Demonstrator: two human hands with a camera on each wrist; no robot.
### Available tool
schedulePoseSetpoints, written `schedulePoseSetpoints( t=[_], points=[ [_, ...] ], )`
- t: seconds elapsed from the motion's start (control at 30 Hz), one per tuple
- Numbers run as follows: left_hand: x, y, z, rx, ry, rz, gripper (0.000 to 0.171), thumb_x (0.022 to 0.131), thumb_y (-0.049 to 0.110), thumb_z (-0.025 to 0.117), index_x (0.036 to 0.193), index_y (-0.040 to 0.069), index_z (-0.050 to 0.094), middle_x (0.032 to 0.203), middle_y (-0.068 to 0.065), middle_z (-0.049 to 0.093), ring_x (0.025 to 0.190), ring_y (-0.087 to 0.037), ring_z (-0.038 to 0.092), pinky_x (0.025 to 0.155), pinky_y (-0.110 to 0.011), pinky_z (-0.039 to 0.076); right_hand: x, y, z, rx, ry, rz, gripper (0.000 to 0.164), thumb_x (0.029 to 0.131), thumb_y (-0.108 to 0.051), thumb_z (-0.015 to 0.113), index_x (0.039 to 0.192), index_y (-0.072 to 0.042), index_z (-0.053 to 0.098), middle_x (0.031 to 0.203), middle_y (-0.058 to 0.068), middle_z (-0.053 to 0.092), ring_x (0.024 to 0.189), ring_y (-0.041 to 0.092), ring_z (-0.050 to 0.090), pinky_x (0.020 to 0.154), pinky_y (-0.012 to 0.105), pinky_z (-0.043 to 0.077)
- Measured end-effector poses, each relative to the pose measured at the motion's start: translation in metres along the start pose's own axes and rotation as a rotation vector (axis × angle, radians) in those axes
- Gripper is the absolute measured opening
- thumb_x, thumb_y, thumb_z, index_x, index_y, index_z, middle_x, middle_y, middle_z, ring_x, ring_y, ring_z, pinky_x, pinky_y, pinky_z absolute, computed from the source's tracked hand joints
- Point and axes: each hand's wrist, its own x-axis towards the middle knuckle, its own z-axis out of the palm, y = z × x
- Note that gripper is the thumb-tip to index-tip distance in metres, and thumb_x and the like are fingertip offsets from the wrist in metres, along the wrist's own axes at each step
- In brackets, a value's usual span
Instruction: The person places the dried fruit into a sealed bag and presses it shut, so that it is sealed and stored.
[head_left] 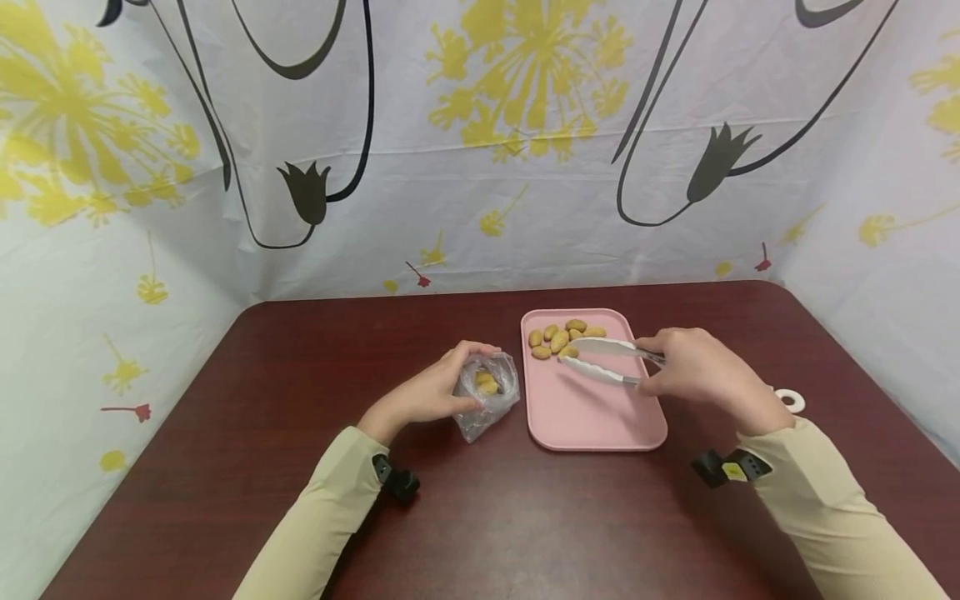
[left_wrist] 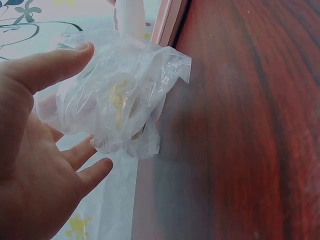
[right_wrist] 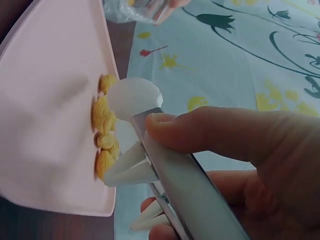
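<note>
My left hand (head_left: 429, 390) holds a clear plastic bag (head_left: 504, 398) upright on the table, thumb and fingers around its sides. A few yellow-brown pieces (head_left: 486, 382) show through the bag's mouth. In my right hand (head_left: 701, 371) is a pair of tongs (head_left: 600, 372) with white tips, spread apart over the pink tray (head_left: 592, 425). Several oval, nut-like brown pieces (head_left: 559, 340) lie in the tray's far left part, by the tong tips. In the right wrist view, my thumb presses on the tongs' metal arm (right_wrist: 185, 175); nothing is visibly pinched between the tips.
A dark red-brown table (head_left: 480, 508) carries everything. Partly behind my right wrist lies a white ring (head_left: 790, 401), like a tape roll. White patterned cloth (head_left: 465, 200) hangs at the table's back and sides.
</note>
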Motion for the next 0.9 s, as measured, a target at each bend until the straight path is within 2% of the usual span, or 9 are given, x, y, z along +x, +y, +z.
schedulePoseSetpoints(
  t=[0.37,0.53,0.77,0.9],
  points=[
    [0.000,-0.001,-0.001,-0.001,0.002,0.019,0.066,0.080,0.004,0.074,0.132,0.008,0.034,0.143,-0.005,0.043,0.133,-0.020,0.038,0.109,-0.042,0.033,0.006,0.005,0.000,0.026,-0.018,0.032,0.068,0.063,-0.028,0.078,0.122,0.002,0.062,0.095,0.015,0.065,0.075,0.025,0.056,0.068,0.043,0.047],
    [0.000,0.000,0.000,-0.010,-0.001,-0.009,0.066,0.080,0.005,0.073,0.132,0.010,0.033,0.143,-0.004,0.042,0.132,-0.019,0.038,0.109,-0.042,0.034,0.008,0.006,0.002,0.039,-0.047,0.063,0.070,0.064,-0.027,0.078,0.125,0.004,0.060,0.102,0.020,0.064,0.079,0.026,0.057,0.070,0.043,0.048],
    [-0.001,0.001,0.000,-0.022,-0.012,-0.033,0.066,0.081,0.006,0.074,0.133,0.011,0.032,0.144,-0.004,0.040,0.132,-0.019,0.038,0.109,-0.042,0.035,0.011,0.008,0.008,0.038,-0.072,0.063,0.071,0.063,-0.027,0.078,0.123,0.005,0.060,0.096,0.018,0.065,0.072,0.022,0.054,0.064,0.037,0.046],
    [-0.001,0.001,0.000,-0.019,-0.015,-0.036,0.067,0.081,0.006,0.073,0.133,0.012,0.032,0.144,-0.003,0.040,0.132,-0.019,0.038,0.109,-0.041,0.035,0.010,0.009,0.008,0.015,-0.078,0.046,0.072,0.062,-0.029,0.078,0.123,0.005,0.060,0.095,0.017,0.064,0.072,0.023,0.054,0.065,0.039,0.047]
  ],
)
